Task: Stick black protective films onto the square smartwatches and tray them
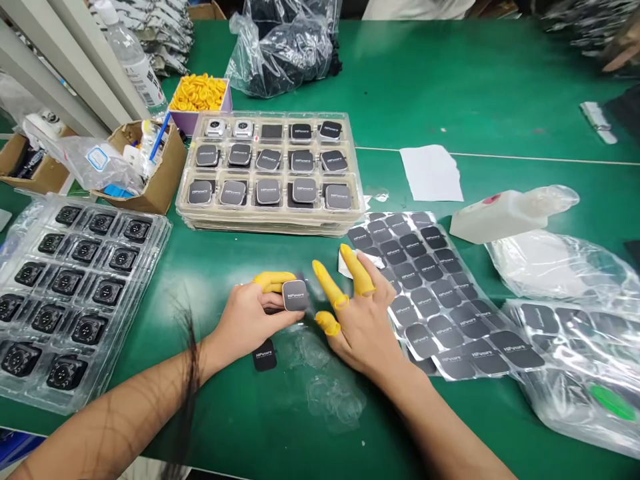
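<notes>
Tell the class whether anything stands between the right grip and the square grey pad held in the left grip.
Nothing visible does. The right grip is open beside the square grey pad held in the left grip, with only a gap above the green table. Clear plastic film lies below that gap, not between them.

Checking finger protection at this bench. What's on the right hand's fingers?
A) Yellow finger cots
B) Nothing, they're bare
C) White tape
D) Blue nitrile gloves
A. The right hand has yellow finger cots on its thumb and two fingers, while the rest of the hand is bare.
</notes>
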